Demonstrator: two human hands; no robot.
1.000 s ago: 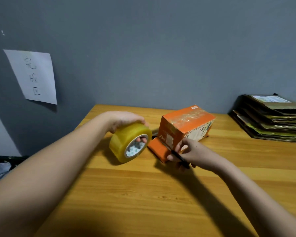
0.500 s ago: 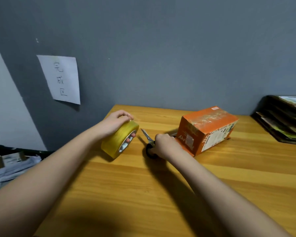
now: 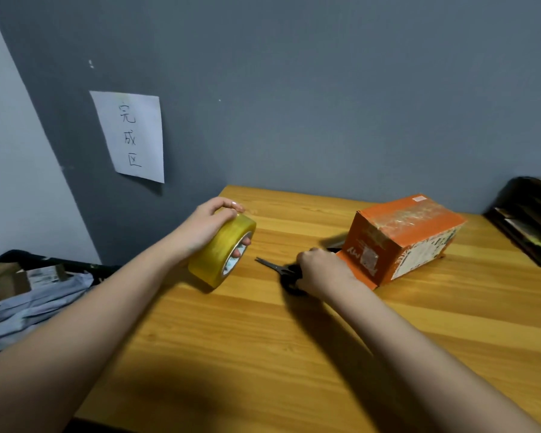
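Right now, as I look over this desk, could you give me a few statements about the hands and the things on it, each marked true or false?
1. The left hand grips the yellow tape roll, with fingers through its core. True.
2. The right hand lifts the orange box off the table. False: the box rests on the table, and that hand holds the scissors beside it.
3. The scissors' blades point toward the tape roll. True.
4. The sheet of paper lies flat on the table. False: it hangs on the wall.
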